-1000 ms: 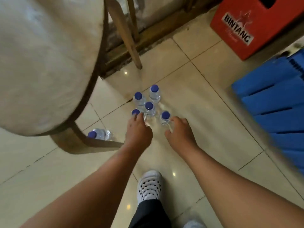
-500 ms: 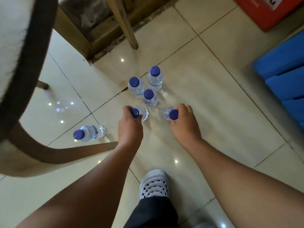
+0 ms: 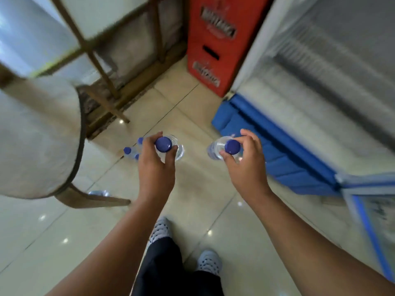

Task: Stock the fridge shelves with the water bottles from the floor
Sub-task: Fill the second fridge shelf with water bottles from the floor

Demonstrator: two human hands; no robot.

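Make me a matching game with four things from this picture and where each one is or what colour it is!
Things:
1. bottle in left hand
2. crate
3. lone bottle
4. fridge base

Clues:
A. blue, on the right
B. lifted, held near its blue cap
C. red, against the wall
D. on the floor behind the chair leg

Pairs: 1-B, 2-C, 3-D, 4-A

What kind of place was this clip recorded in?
Probably a small shop or café, not certain. A red beer crate stands beside a glass-door drinks fridge with a blue base, on a tiled floor, with a cushioned wooden chair nearby.
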